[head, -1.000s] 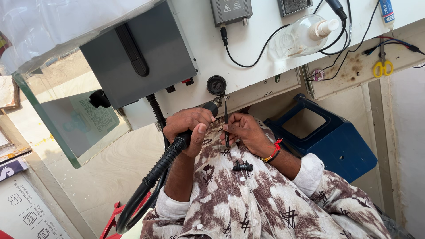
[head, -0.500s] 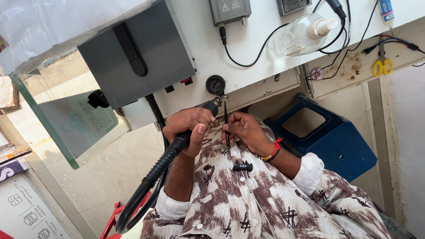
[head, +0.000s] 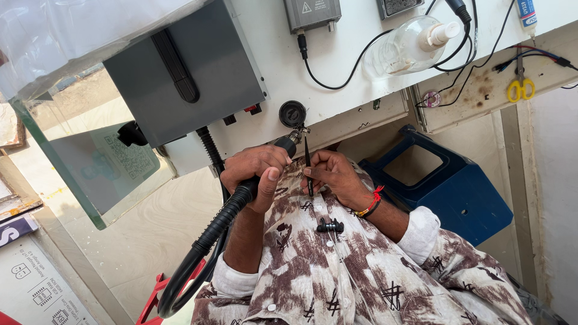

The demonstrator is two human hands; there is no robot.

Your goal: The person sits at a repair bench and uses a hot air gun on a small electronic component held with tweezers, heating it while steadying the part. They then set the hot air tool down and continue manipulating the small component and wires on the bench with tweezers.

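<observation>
Left hand [head: 256, 174] grips a ribbed black hose handpiece [head: 241, 198]; right hand [head: 334, 174] pinches slim tweezers [head: 308, 165].

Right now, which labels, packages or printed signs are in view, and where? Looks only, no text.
Square code sticker: on the glass panel at left, dark pattern on pale ground.
Warning label: on the grey box at top, small triangle sign.
Glue tube: top right on the white bench, white with blue print.
White carton: bottom left, pale with dark icons.
No lit screens visible.
</observation>
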